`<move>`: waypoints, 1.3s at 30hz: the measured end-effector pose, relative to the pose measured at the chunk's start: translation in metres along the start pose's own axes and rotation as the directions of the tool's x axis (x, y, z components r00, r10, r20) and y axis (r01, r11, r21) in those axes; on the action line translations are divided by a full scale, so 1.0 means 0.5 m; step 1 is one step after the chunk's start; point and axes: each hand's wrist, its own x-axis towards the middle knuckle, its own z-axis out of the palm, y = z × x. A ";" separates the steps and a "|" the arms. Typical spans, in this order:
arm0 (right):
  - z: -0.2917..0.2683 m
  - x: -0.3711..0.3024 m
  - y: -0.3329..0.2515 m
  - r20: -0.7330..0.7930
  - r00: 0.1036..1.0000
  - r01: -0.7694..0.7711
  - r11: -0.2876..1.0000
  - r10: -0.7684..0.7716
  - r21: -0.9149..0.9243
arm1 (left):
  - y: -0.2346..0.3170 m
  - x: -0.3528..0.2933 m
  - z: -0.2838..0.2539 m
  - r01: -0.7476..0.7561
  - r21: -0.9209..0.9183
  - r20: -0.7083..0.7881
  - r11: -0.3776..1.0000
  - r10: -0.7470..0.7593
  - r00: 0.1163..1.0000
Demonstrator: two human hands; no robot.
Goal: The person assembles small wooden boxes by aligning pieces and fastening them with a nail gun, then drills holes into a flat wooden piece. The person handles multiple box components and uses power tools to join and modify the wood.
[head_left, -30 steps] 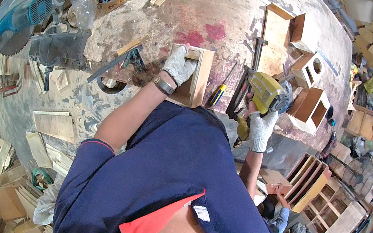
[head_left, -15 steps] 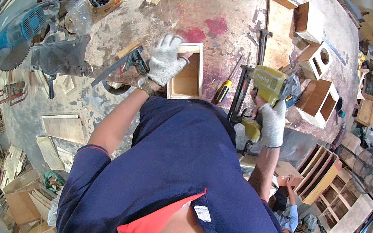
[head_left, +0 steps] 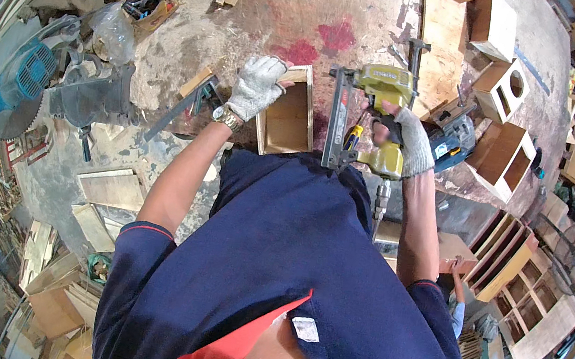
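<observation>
A small open wooden box (head_left: 287, 128) lies against my front at the near edge of the worktable. My left hand (head_left: 256, 87), in a grey-white knit glove, grips its far left corner, the thumb over the rim. In my gloved right hand (head_left: 412, 141) is a yellow-green nail gun (head_left: 386, 83), held by its handle just right of the box. The gun's black magazine stands between hand and box, apart from the box. Partly hidden behind the gun is a yellow-handled screwdriver (head_left: 353, 136). Left of my left hand lies a dark metal square tool (head_left: 193, 104).
Several small wooden boxes (head_left: 502, 90) and a jigsaw-like power tool (head_left: 452, 140) stand at the right. A hammer (head_left: 416, 58) lies beside a long plywood piece (head_left: 439, 68). A blue circular-bladed saw (head_left: 23, 86) is at the left. Another person's hand (head_left: 457, 266) shows at lower right.
My right hand has brought the nail gun leftward, closer to the box, and turned it, now covering part of the screwdriver. My left hand stays at the box's corner.
</observation>
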 end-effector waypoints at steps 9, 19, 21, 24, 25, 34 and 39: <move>-0.011 0.085 -0.006 0.009 0.957 -0.287 0.948 0.289 0.138 | 0.008 0.001 -0.013 0.022 -0.062 -0.008 0.998 -0.022 1.000; 0.003 0.092 -0.017 -0.031 0.945 -0.319 0.936 0.327 0.146 | 0.010 0.004 -0.017 0.036 -0.117 -0.011 0.992 -0.037 0.999; 0.002 0.092 -0.017 -0.036 0.944 -0.318 0.934 0.327 0.161 | 0.009 0.002 -0.017 0.031 -0.113 -0.005 0.993 -0.032 0.999; 0.001 0.089 -0.017 -0.052 0.942 -0.326 0.940 0.332 0.101 | 0.005 -0.001 -0.019 0.078 -0.143 0.001 0.987 -0.078 0.997; 0.000 0.085 -0.017 -0.048 0.954 -0.290 0.951 0.297 0.110 | 0.004 -0.002 -0.020 0.101 -0.159 0.001 0.982 -0.102 0.995; 0.004 0.078 -0.009 -0.028 0.957 -0.283 0.951 0.289 0.126 | 0.004 -0.001 -0.016 0.103 -0.124 0.015 0.987 -0.102 0.995; 0.009 0.081 -0.003 -0.048 0.941 -0.328 0.939 0.334 0.102 | 0.010 -0.002 -0.019 0.118 -0.197 -0.045 0.973 -0.129 0.991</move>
